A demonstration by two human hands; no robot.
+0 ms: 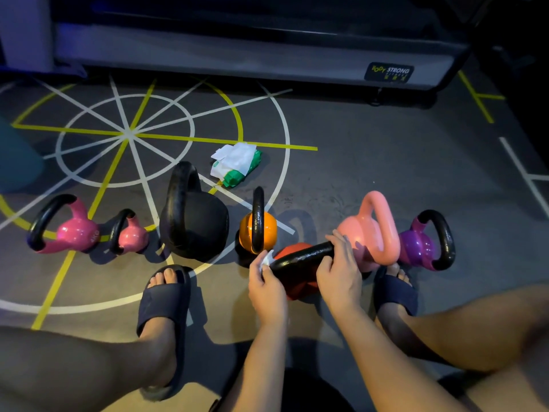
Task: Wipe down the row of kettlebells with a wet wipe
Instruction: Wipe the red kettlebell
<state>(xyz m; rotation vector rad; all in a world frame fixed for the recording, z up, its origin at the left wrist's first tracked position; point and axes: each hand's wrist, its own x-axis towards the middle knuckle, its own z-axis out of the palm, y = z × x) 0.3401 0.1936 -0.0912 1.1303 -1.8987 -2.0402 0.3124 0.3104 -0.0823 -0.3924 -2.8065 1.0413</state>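
Kettlebells: seven in a row on the floor. Progress: mid-task by my read. The light is dim, so wet and dry surfaces look alike and I can't confirm which bells are done.

By size:
- The black bell is upright and matte, left of centre.
- The salmon bell is one-piece and glossy.
- The pink bell and purple bell sit at the two ends, shiny, with black handles.
- The orange bell is mid-row, handle edge-on.
- In work: the red bell, body mostly hidden behind its handle and the hands.
- The small pink bell sits beside the black one.

The right hand curls round the red bell's handle, steadying it. The left hand pinches the wipe against the handle's left end. The wipe pack lies behind the row.
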